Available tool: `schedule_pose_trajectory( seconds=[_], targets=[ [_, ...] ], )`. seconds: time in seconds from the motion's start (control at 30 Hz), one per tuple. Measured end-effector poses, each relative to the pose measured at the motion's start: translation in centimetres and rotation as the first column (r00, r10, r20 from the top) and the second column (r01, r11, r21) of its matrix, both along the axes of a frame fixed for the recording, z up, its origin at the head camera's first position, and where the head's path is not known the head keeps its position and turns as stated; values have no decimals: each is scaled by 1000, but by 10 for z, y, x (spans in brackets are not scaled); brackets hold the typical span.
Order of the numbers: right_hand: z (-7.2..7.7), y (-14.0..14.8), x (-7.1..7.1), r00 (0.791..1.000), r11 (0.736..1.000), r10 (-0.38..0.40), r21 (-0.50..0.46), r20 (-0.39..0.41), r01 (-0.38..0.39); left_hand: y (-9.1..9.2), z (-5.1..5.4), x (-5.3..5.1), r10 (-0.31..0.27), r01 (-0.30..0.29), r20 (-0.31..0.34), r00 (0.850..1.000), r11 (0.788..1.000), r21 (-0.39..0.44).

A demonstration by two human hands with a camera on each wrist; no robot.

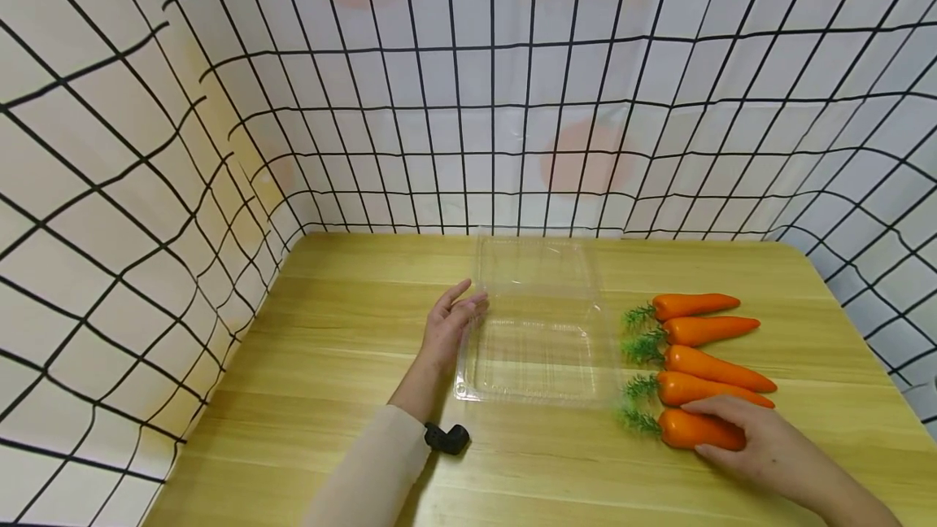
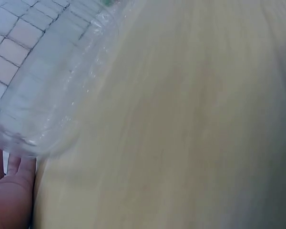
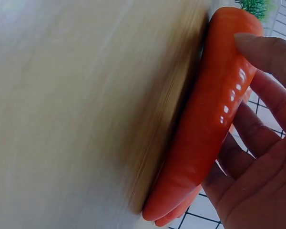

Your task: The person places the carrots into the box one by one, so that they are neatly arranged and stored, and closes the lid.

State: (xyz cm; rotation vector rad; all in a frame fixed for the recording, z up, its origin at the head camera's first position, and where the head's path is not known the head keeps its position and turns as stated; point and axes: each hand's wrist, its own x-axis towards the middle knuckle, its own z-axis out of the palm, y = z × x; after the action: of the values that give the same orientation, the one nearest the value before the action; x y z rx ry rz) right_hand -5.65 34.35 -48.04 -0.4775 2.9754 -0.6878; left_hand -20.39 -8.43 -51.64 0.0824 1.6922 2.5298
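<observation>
Around the wood-grain table [image 1: 307, 397] stands a white backdrop [image 1: 410, 128] with black grid lines. Mid-table lies an unfolded clear plastic container [image 1: 538, 360]. Of the hands, the left hand [image 1: 446, 330] touches the container's left edge, fingers loosely extended; the right hand [image 1: 772, 450] grips the nearest carrot [image 1: 684, 429] between thumb and fingers. Four other carrots [image 1: 710, 330] lie beyond it, right of the container, green tops facing left. A small black device [image 1: 452, 439] sits at the left cuff.

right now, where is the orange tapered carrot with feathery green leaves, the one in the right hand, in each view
Head: the carrot, lower right, gripped by the right hand.
Left wrist: not recognisable in it.
Right wrist: the carrot, slanting, right of centre.
Shared landmark: the black-gridded white backdrop.
</observation>
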Motion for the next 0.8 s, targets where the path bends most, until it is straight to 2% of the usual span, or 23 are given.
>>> schedule_pose_trajectory(
  seconds=[0.1, 0.23, 0.4, 0.47, 0.57, 0.7, 0.8],
  targets=[
    [0, 0, -1, 997, 1000, -10, 18, 71, 9, 2, 0, 1, 24, -24, -3, 1000, 1000, -1],
    [1, -1, -2, 996, 999, -17, 31, 90, 14, 5, 1, 2, 65, -65, -11, 998, 998, -22],
    [1, -2, -3, 1000, 1000, 5, 31, 27, -6, 8, 0, 3, 107, -107, 4, 994, 992, -66],
    [1, -3, -3, 999, 1000, 17, 8, -27, -17, 8, 0, 3, 116, -115, 11, 993, 991, -67],
    [4, -3, -4, 999, 1000, 3, -11, -45, -4, 8, -1, 4, 119, -118, 9, 993, 991, -55],
    [13, -1, -4, 997, 999, -46, 30, 64, 44, 7, -2, 4, 122, -123, -9, 992, 991, -45],
    [19, 2, -6, 993, 998, -63, 29, 101, 60, 6, -3, 4, 123, -124, -18, 992, 991, -45]
  ],
)
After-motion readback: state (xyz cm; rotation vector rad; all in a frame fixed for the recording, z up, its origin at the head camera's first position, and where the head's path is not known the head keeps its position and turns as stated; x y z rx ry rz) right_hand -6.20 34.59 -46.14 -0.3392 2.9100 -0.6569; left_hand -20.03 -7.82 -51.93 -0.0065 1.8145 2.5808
